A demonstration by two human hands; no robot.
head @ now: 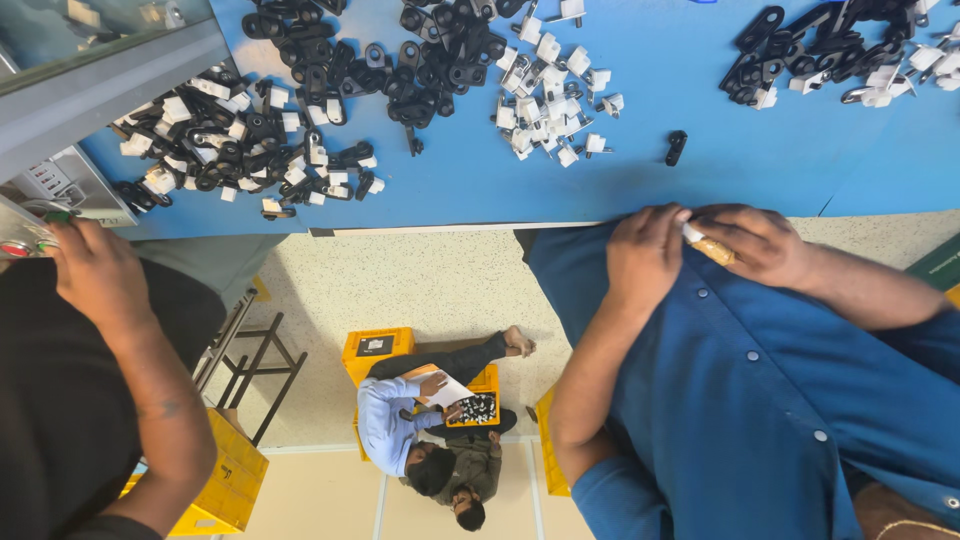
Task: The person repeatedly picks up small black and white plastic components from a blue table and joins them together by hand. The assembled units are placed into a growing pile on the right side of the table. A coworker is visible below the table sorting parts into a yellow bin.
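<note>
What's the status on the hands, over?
Left hand and right hand both pinching small white part. Blue table edge just ahead. Part piles beyond, untouched.

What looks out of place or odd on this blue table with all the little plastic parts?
One small black plastic clip lies alone on the blue table, apart from the heap of white plastic clips to its left and the mixed black and white heaps further along. Nothing looks spilled or visibly broken.

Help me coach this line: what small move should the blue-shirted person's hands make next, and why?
Probably press the small white-and-tan piece together: the left hand and right hand both pinch it at the blue table edge, with nothing else in hand.
</note>
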